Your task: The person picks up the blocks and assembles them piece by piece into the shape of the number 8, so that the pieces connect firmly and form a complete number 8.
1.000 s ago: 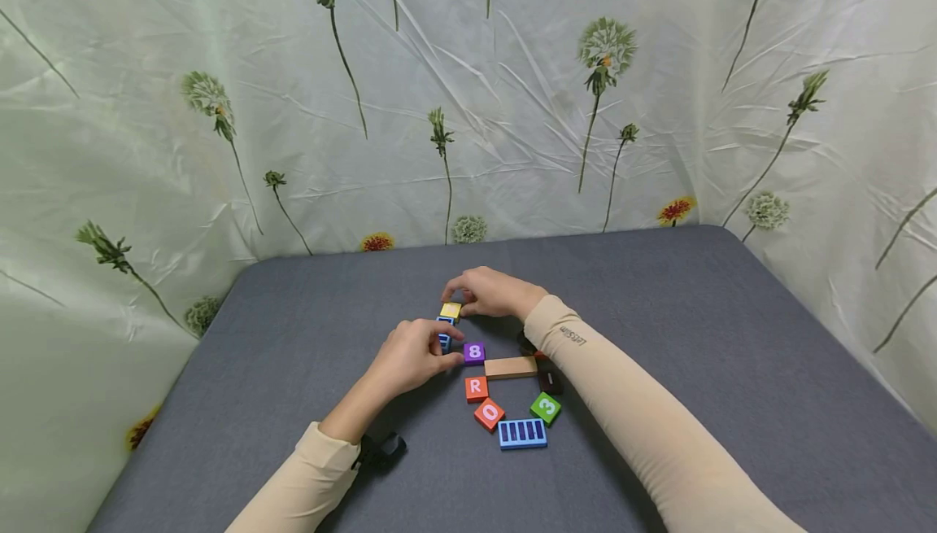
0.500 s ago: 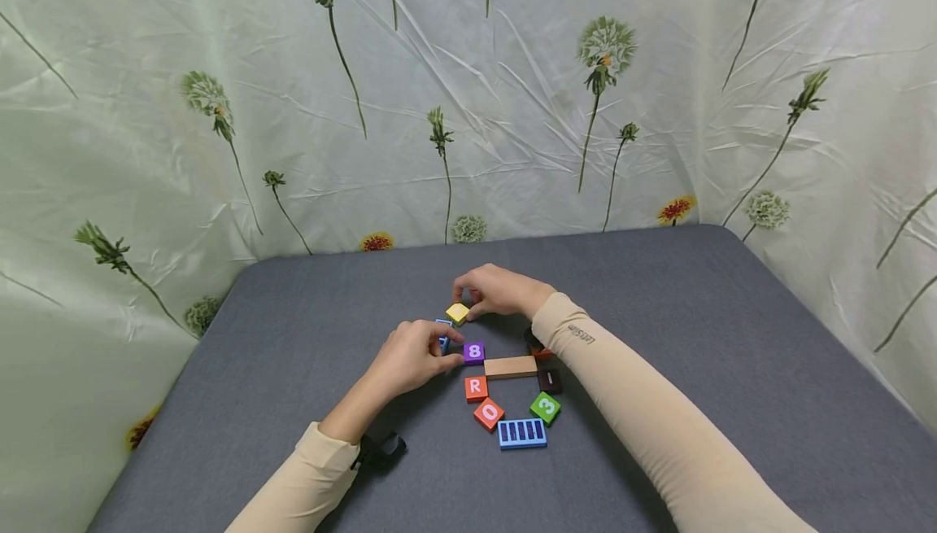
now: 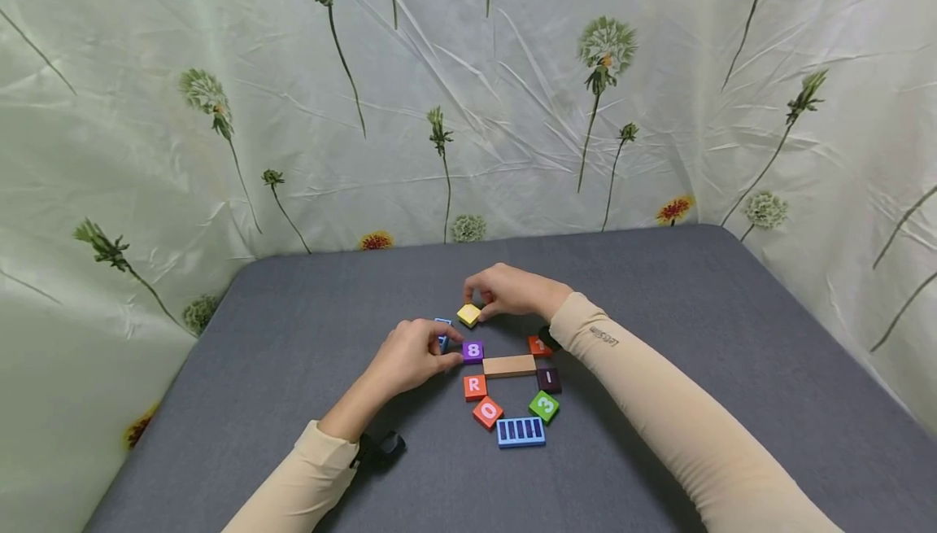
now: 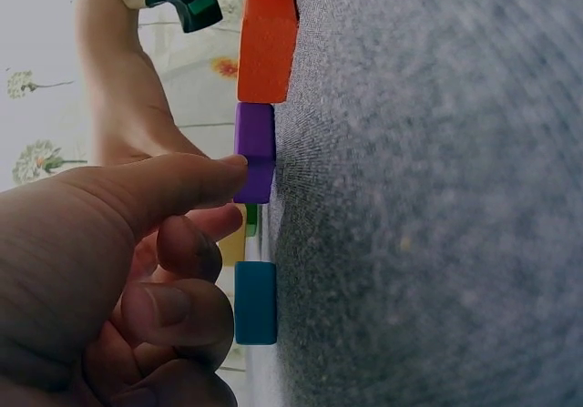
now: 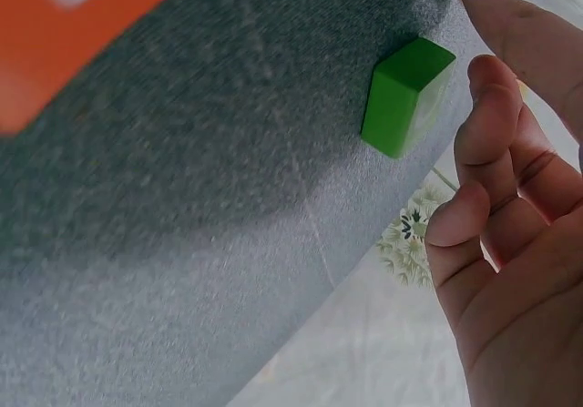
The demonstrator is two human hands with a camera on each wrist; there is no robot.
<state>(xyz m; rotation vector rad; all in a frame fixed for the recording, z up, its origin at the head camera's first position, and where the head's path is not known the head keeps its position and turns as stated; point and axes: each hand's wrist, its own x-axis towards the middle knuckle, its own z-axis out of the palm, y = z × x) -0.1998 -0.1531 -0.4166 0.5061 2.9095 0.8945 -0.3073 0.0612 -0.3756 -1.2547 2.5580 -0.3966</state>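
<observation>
My left hand (image 3: 412, 356) holds a purple number block (image 3: 472, 351) marked 8 between thumb and index finger, at the upper left corner of a ring of blocks. In the left wrist view its thumb lies against the purple block's side. Farther back, my right hand (image 3: 512, 290) pinches a yellow block (image 3: 469, 315) with thumb and fingertips, its corner turned toward me. A blue block (image 3: 442, 341) shows partly behind the left fingers. Beneath the right palm a green block (image 5: 405, 97) stands on the cloth in the right wrist view; the head view hides it.
Nearer me lie a plain wooden plank (image 3: 509, 366), orange R (image 3: 475, 387) and 0 (image 3: 487, 412) blocks, a green 3 block (image 3: 544, 406), a dark block (image 3: 548, 380), a blue striped block (image 3: 521, 432) and an orange block (image 3: 539, 346). Grey cloth (image 3: 293, 313) covers the table.
My right hand has moved right with the yellow block, away from the blue block, and the yellow block has turned. The left hand stays at the purple block.
</observation>
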